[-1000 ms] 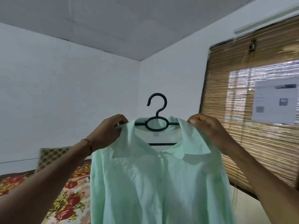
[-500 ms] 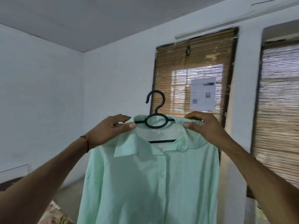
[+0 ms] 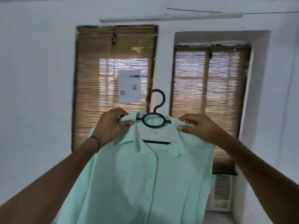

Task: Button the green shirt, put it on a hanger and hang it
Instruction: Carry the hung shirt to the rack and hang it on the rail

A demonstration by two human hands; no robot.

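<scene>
Green shirt (image 3: 145, 183) is up in the air in front of us, draped on a black hanger (image 3: 163, 99) and held at both shoulders. We see the left hand (image 3: 111, 125) pinching the shirt's left shoulder fabric by the collar, thumb underneath and fingers curled over the top, so it is clamped on the cloth where the hanger arm runs. The right hand (image 3: 199, 128) does the same on the other shoulder, thumb in front and fingers folded over the fabric. We can't tell whether either hand also grips the hanger arm under the cloth. Hanger hook points up, opening to the left, and stands free in front of the strip of wall (image 3: 32, 78) between the two windows; its ring and lower bar show through the open collar. Below the collar the placket lies closed, with small buttons visible down the front. Shirt body hangs down and leaves the frame at the bottom. We note a thin bangle (image 3: 95, 143) on the left wrist. Behind are a left bamboo blind (image 3: 90, 78) with a paper sheet (image 3: 129, 86) on it, a right bamboo blind (image 3: 210, 94), and a white vented unit (image 3: 221, 191) low on the right with a small green light.
</scene>
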